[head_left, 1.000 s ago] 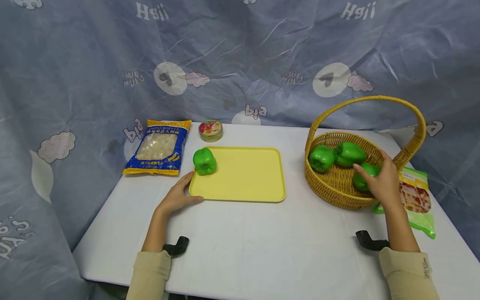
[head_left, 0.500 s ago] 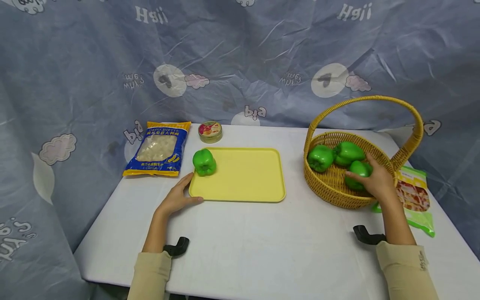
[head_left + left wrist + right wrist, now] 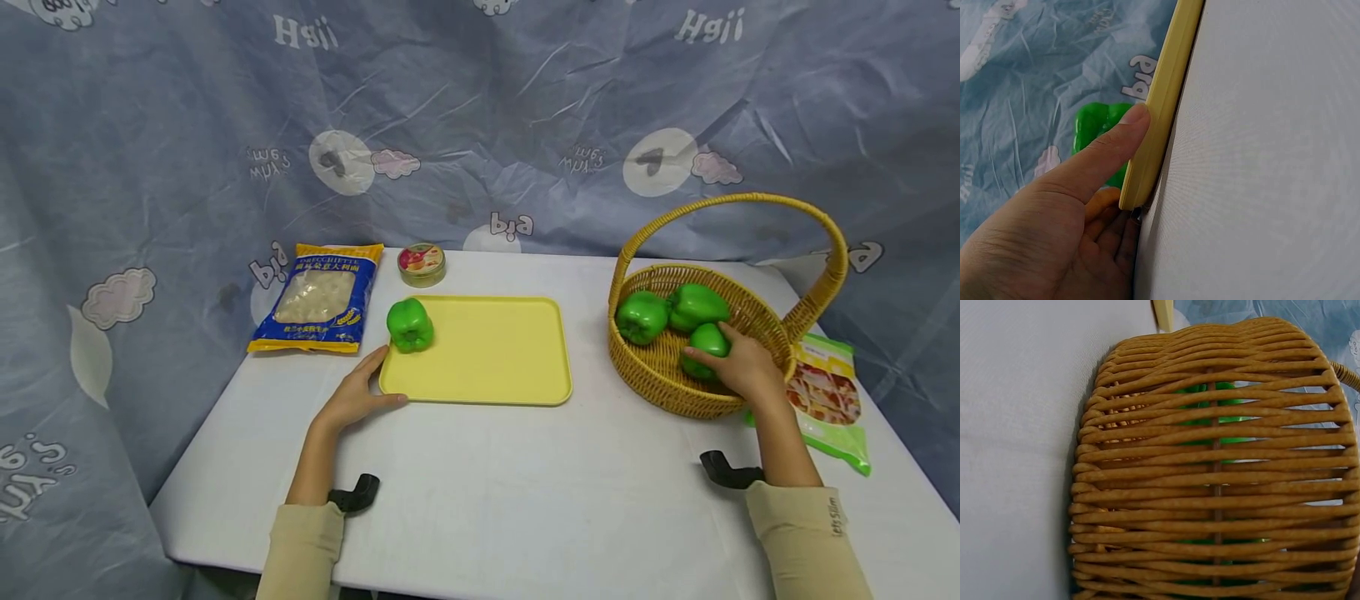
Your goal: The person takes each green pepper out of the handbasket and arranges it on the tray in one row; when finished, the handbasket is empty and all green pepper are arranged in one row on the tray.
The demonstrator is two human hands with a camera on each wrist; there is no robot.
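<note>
A yellow tray [image 3: 480,354] lies on the table with a green bell pepper [image 3: 410,325] at its back left corner. My left hand [image 3: 356,396] holds the tray's front left corner, thumb along the front rim and fingers at the left side. My right hand [image 3: 750,367] reaches into a wicker basket [image 3: 675,404] and grips another green bell pepper [image 3: 705,350] between thumb and fingers. Two more green bell peppers, a left one [image 3: 642,317] and a back one [image 3: 697,307], lie in the basket. The basket wall [image 3: 1210,469] hides the right hand's grip in the right wrist view.
The basket's tall handle [image 3: 750,198] arches over it. A green and yellow food packet [image 3: 828,400] lies right of the basket, partly under it. A blue pasta bag [image 3: 318,296] and a round tin [image 3: 422,265] are behind and left of the tray. A printed cloth hangs behind.
My right hand has moved left inside the basket, and the bell pepper in its grip has shifted left with it. The left hand stays at the tray corner.
</note>
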